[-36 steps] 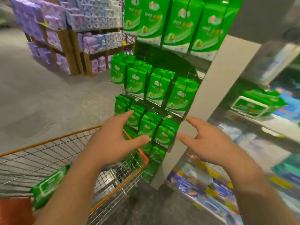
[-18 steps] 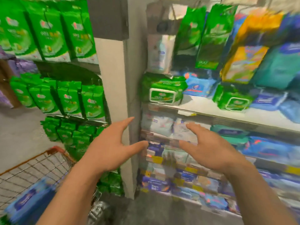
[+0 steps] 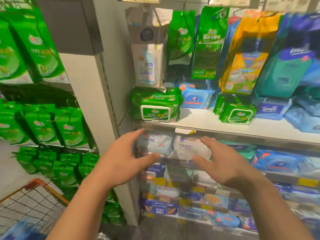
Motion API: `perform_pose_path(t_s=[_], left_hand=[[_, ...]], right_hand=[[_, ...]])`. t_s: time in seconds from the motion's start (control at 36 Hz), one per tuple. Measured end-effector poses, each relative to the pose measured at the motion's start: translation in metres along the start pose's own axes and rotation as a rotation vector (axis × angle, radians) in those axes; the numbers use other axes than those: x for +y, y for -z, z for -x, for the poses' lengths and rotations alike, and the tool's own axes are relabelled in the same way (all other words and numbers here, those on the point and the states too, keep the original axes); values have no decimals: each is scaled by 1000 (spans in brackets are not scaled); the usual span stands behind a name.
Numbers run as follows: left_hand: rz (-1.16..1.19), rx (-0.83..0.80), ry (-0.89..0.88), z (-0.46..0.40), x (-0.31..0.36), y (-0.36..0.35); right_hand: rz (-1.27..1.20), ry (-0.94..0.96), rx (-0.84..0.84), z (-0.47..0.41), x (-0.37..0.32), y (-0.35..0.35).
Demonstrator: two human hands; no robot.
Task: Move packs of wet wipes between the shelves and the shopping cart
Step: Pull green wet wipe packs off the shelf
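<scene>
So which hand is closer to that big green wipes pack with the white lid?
The left. The left hand is just below the green pack, fingertips near its shelf edge; the right hand is lower and further right.

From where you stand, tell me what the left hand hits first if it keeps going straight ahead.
Probably the pale wipes pack under the top shelf edge; the left hand points at it with fingers spread, though depth is unclear.

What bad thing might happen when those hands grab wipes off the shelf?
The two white packs sit tightly side by side, so the open left hand and right hand might drag out both. The green pack lies at the shelf edge just above; a bump may knock it off.
</scene>
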State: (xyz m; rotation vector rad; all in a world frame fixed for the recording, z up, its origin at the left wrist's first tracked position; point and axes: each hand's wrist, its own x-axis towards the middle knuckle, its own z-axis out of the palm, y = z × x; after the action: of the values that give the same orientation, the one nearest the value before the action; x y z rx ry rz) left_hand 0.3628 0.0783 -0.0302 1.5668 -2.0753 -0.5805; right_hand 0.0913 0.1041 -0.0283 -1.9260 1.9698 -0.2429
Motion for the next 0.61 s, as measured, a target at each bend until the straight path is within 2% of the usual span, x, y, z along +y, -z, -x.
perform_pose_path(t_s=[0.44, 0.61], left_hand=[[139, 8, -158, -96, -38, 5], [150, 18, -210, -116, -45, 3]], right_hand=[[162, -56, 117, -79, -34, 6], [57, -91, 153, -103, -35, 9]])
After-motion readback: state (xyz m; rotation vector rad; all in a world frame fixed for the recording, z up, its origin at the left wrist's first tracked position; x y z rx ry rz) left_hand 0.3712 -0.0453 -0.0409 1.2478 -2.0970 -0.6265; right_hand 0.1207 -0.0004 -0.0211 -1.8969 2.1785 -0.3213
